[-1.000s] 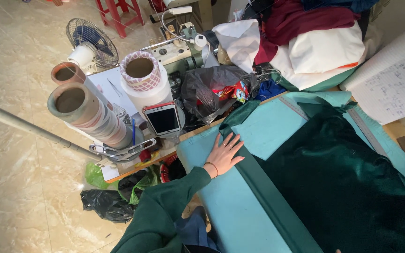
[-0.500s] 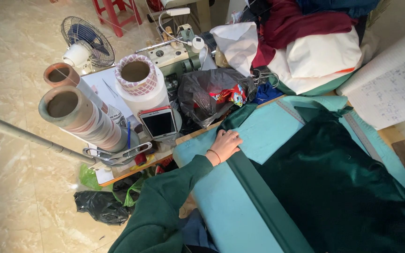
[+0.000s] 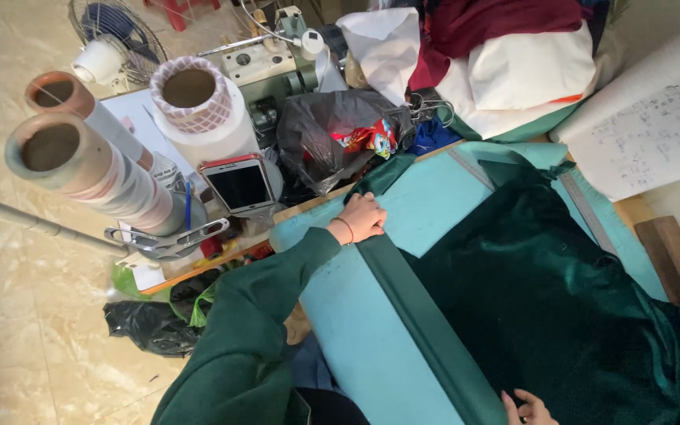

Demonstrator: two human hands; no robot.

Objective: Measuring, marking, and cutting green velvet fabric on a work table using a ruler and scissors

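- Head view, looking down: I see the left hand [image 3: 362, 217], green-sleeved with a thin band at the wrist, curled with fingers together and pressing down on the top end of a long dark green folded fabric strip [image 3: 426, 323]. Whether the grip pinches the fold or only pins it flat, I cannot tell.
- The right hand [image 3: 530, 409] shows only as fingertips at the bottom edge, touching the lower end of the same strip. Its grip is cut off; I cannot tell its state.
- With one hand at each end, I judge the strip is being kept straight and taut along its fold.
- The strip lies diagonally on a light teal cloth sheet [image 3: 371, 330] spread on the desk; dark green velvet fabric [image 3: 560, 299] is heaped just right of it, touching.
- Beyond the left hand: a smartphone with a red-edged case [image 3: 239, 183] propped up, large cardboard-cored rolls [image 3: 88, 165], a grey-black plastic bag [image 3: 332, 134].
- A long metal ruler [image 3: 588, 212] lies on the teal cloth, near the velvet's far edge, within reach.
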